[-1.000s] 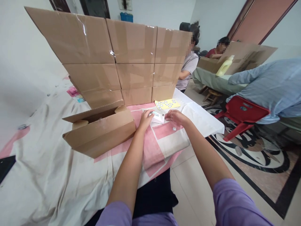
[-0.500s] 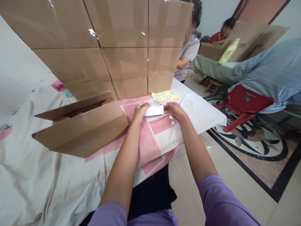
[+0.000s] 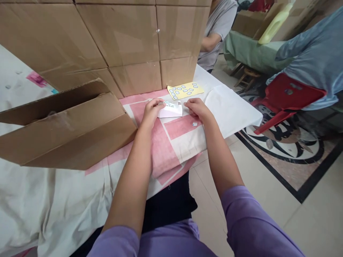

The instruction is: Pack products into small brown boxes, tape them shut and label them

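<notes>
A small white box with a printed top lies on the pink and white cloth. Its left end is held by my left hand, thumb on top. Just off the box's right end is my right hand, fingers curled and thumb and forefinger close together; whatever may be between them is too small to make out. A tiny white piece rests on the cloth below my right hand. Behind the box lies a yellow sheet with several small outlined labels.
Stacked taped cartons wall off the back of the table. An open cardboard box stands at the left. White sheeting covers the right corner. Beyond are a red chair with a seated person and another person in grey.
My right hand has come away from the box's right end, leaving a small gap. The box now sits lower and flatter, its printed top showing more. The view has tilted down.
</notes>
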The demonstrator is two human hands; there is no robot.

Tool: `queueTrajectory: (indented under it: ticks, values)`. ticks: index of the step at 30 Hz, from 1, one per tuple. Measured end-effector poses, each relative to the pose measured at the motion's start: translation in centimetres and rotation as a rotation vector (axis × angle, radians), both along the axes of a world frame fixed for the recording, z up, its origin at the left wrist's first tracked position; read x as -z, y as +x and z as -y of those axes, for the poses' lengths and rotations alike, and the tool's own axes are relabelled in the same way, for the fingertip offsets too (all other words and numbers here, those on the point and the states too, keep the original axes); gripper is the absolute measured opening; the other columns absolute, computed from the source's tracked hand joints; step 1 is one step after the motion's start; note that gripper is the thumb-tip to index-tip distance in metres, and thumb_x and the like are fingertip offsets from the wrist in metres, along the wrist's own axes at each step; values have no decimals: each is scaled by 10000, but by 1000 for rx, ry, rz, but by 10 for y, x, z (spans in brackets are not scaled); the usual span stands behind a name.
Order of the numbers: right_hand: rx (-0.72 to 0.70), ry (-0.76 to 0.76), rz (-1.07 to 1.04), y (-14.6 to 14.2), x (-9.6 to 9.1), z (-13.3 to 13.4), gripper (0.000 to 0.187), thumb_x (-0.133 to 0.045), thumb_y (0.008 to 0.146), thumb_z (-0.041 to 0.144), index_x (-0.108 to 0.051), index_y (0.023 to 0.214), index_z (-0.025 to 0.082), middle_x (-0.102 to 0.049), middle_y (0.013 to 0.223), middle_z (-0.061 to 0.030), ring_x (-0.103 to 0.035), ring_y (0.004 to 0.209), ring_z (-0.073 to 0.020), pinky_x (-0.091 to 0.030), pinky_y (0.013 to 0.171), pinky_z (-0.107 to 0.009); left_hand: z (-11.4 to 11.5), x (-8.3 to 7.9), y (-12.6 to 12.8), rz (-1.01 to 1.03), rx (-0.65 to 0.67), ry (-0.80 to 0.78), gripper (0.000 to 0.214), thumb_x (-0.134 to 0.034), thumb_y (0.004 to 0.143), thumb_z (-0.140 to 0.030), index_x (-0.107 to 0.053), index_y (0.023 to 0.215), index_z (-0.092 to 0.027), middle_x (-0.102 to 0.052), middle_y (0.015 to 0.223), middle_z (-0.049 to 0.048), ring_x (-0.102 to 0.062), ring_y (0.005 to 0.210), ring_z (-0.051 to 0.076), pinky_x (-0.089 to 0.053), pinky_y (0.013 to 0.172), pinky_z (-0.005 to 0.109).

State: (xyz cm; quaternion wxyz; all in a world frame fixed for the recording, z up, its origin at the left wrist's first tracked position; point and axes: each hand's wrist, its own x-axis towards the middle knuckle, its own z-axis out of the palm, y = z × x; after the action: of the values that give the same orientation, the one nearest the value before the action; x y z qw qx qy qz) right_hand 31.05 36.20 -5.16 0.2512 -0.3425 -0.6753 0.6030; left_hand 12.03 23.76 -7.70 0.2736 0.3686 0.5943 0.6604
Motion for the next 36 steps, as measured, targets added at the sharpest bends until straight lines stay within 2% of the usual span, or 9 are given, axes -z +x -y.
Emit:
queueTrajectory:
  ticks: [3, 6, 13, 18, 21, 24, 28, 33, 36]
  values:
    - [19, 52, 115, 3, -4, 4, 403, -715, 841, 249, -390, 603, 220, -261, 485, 83, -219, 399, -46, -155, 351, -185, 5, 0, 0, -42, 23, 9, 185, -728, 690, -274, -680, 856, -208, -592, 805, -25, -552, 786, 143, -445, 756, 264]
    - [14, 7, 194, 0, -2, 1, 373, -732, 819, 241, -417, 620, 217, -262, 472, 85, -235, 393, -46, -159, 359, -181, 7, 1, 0, -75, 26, 13, 190, -727, 688, -279, -684, 862, -216, -595, 815, -26, -540, 780, 138, -438, 751, 260]
    - [155, -18, 211, 0, 15, -15, 409, -727, 680, 18, -393, 624, 247, -251, 429, 90, -256, 381, -74, -166, 330, -202, 6, 8, -2, -155, -16, -12, 208, -704, 724, -333, -680, 907, -237, -635, 885, -12, -569, 829, 156, -459, 758, 269]
    - [0, -157, -76, 21, 7, -10, 380, -752, 783, 267, -399, 644, 230, -331, 497, 76, -224, 392, -51, -154, 335, -191, 5, 15, 1, -243, -66, -17, 250, -672, 786, -383, -677, 988, -235, -670, 1044, 28, -610, 961, 184, -485, 859, 297]
    - [16, -278, -273, 25, 0, -11, 298, -746, 762, 285, -465, 703, 209, -426, 580, 57, -294, 401, -43, -183, 348, -183, 9, 15, 6, -293, -45, -34, 446, -733, 754, -353, -640, 1178, -252, -659, 1215, 57, -622, 1104, 215, -489, 956, 334]
    - [43, -286, -371, 24, -5, -15, 209, -719, 738, 268, -525, 779, 202, -497, 630, 42, -392, 417, -60, -272, 366, -195, 13, 13, 8, -347, -9, -63, 639, -796, 693, -279, -588, 1297, -268, -611, 1361, 81, -581, 1249, 248, -457, 1059, 377]
    - [3, -292, -514, 25, -7, -13, 253, -763, 689, 253, -576, 850, 200, -553, 650, 48, -475, 421, -74, -388, 403, -212, 6, 10, 7, -404, -7, -64, 615, -778, 726, -265, -576, 1308, -265, -599, 1388, 87, -567, 1289, 249, -449, 1089, 393]
    - [-124, -333, -576, 27, -9, -5, 384, -849, 666, 250, -627, 975, 200, -661, 776, 19, -673, 566, -129, -525, 516, -231, -11, 5, 8, -435, -144, -53, 527, -736, 756, -234, -576, 1258, -245, -598, 1325, 103, -551, 1284, 273, -424, 1120, 462]
    - [-134, -330, -604, 28, -10, -3, 427, -873, 668, 242, -632, 1020, 216, -679, 801, 21, -718, 630, -149, -563, 563, -239, -7, -5, 19, -451, -208, -39, 555, -734, 760, -244, -550, 1282, -269, -544, 1372, 108, -469, 1373, 300, -366, 1175, 502]
